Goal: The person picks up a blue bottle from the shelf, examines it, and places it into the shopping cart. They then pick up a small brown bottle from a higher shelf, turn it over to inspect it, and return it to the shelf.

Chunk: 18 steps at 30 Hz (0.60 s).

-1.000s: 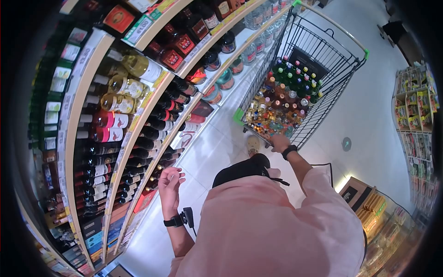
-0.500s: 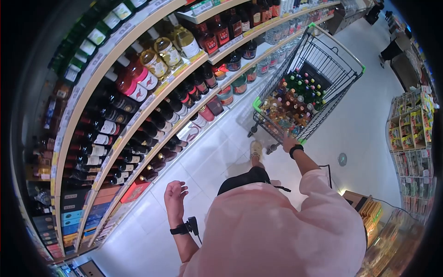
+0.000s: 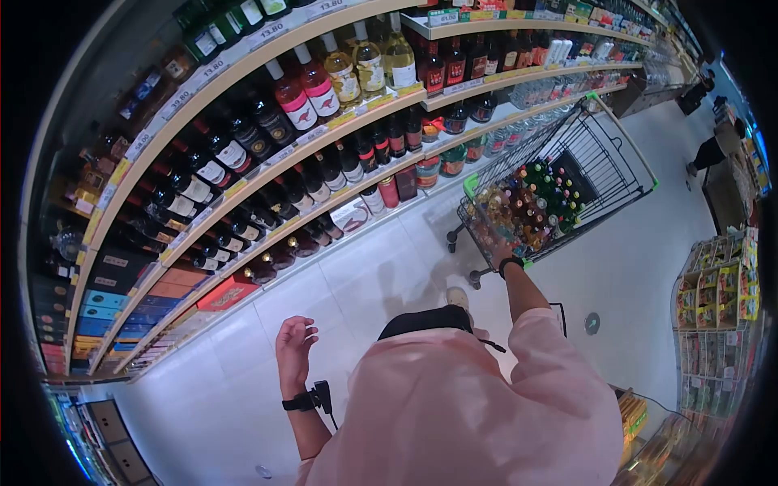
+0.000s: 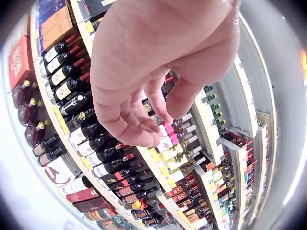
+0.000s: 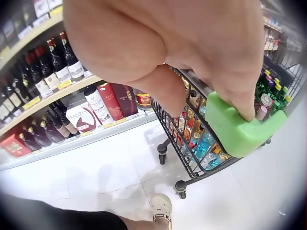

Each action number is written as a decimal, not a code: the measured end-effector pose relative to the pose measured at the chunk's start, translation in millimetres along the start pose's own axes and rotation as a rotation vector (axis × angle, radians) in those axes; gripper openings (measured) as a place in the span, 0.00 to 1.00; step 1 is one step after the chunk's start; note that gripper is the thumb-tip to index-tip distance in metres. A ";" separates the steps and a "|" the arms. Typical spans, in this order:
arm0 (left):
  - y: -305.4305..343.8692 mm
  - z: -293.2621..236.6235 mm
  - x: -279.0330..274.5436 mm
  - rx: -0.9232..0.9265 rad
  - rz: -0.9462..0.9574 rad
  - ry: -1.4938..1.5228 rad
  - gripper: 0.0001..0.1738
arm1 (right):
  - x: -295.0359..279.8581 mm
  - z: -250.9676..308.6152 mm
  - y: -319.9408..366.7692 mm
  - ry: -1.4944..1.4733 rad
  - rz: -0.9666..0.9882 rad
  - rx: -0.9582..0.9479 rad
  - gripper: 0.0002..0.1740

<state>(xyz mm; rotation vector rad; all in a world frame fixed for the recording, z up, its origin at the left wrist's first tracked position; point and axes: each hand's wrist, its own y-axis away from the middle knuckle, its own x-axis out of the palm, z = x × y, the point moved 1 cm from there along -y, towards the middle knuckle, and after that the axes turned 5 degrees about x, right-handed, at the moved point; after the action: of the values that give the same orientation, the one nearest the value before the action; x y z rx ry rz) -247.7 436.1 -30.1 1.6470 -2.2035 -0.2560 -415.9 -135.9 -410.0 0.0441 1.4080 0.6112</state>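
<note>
My right hand (image 3: 504, 253) grips the near rim of a black wire shopping cart (image 3: 624, 136), beside its green plastic corner (image 5: 235, 127). In the right wrist view the fingers lie over the rim and the thumb reaches down its other side. Many bottles (image 3: 531, 206) stand packed in the basket, green ones toward the far end and amber and clear ones nearer. My left hand (image 3: 296, 352) hangs in the air over the floor, holding nothing, its fingers loosely bent. Beyond it in the left wrist view are shelved wine bottles (image 4: 62, 74).
A long curved-looking shelf unit (image 3: 243, 190) of wine and liquor runs along the left. On the right stands a rack of packaged goods (image 3: 717, 300). Another person (image 3: 717, 150) is farther down the aisle. A shoe (image 5: 161, 206) shows just below the cart's wheels.
The head view has swung, showing more of the shelves, and the cart now appears lower and farther right. My right hand has stayed on its rim; the left remains raised and holds nothing.
</note>
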 end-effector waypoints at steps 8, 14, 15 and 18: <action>-21.1 15.2 36.3 -0.062 0.115 0.009 0.07 | -82.8 69.4 74.5 0.017 0.230 -0.107 0.23; -30.3 18.8 103.5 -0.110 0.128 0.025 0.07 | -73.4 97.0 57.6 0.120 0.408 -0.436 0.24; -34.4 27.0 111.6 -0.106 0.155 0.024 0.08 | -60.1 97.3 45.6 0.189 0.421 -0.588 0.18; -46.4 50.8 137.2 -0.138 0.178 0.002 0.11 | -71.7 100.3 34.4 -0.095 0.635 -0.697 0.12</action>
<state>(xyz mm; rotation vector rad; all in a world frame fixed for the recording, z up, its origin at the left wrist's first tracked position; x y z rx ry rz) -260.6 287.8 -67.5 1.3687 -2.2593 -0.3479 -338.3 -104.7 -313.2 -0.0375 1.0116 1.5788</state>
